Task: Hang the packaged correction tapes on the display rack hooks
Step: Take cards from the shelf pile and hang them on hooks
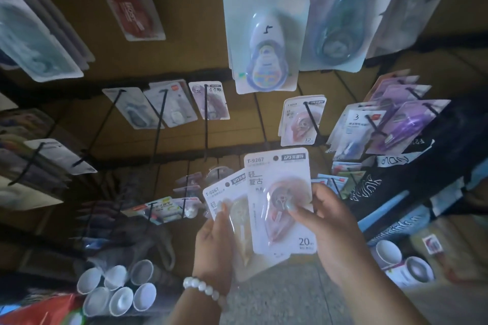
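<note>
My right hand grips a white carded correction tape with a pink dispenser, marked T-9267, held upright in front of the rack. My left hand, with a pearl bracelet at the wrist, holds a second T-9267 pack with a yellowish dispenser, partly tucked behind the first one. Just above them a matching pink pack hangs on a black hook of the brown display rack. A bare black hook juts out to the left of it.
Many other packaged tapes hang around: a white and blue one above, purple ones at the right, grey ones at the left. Several white cups stand at the lower left, mugs at the lower right. A dark printed cloth hangs at the right.
</note>
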`<state>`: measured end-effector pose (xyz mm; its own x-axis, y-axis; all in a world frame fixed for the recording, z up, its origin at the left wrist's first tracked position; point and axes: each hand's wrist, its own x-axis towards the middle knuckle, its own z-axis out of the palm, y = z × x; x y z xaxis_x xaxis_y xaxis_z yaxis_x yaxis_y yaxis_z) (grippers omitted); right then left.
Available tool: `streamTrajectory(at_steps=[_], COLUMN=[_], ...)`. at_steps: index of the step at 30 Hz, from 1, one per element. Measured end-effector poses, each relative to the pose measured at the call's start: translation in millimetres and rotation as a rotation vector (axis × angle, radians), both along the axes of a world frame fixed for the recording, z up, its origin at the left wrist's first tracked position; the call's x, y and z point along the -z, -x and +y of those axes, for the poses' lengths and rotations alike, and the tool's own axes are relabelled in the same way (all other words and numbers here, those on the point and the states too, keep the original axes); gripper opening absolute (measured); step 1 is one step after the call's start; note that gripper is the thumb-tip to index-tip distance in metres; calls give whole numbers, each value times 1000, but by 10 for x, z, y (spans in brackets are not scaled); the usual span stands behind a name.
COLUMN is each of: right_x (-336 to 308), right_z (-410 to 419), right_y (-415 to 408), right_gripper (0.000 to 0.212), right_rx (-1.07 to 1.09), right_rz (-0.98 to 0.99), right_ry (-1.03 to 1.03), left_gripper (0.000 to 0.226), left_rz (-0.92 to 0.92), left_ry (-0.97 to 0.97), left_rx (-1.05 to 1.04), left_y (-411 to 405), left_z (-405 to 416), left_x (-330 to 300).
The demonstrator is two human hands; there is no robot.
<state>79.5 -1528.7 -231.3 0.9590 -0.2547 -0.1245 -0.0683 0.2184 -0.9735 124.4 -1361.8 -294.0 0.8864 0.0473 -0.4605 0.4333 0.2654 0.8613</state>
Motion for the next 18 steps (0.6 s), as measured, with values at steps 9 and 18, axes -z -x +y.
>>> streamTrajectory(at_steps=[9, 18], right_x=[30, 82], right_z=[9, 10], right_y=[-318, -269], right_gripper=[38, 35], right_rx=[40, 78], right_rz=[11, 40], right_ry=[97, 126], left_gripper=[38, 41], left_rz=[1, 7], left_ry=[-111, -156], left_rx=[-24, -49], left_y=[64, 94], left_z=[88, 110], left_x=[-62, -77])
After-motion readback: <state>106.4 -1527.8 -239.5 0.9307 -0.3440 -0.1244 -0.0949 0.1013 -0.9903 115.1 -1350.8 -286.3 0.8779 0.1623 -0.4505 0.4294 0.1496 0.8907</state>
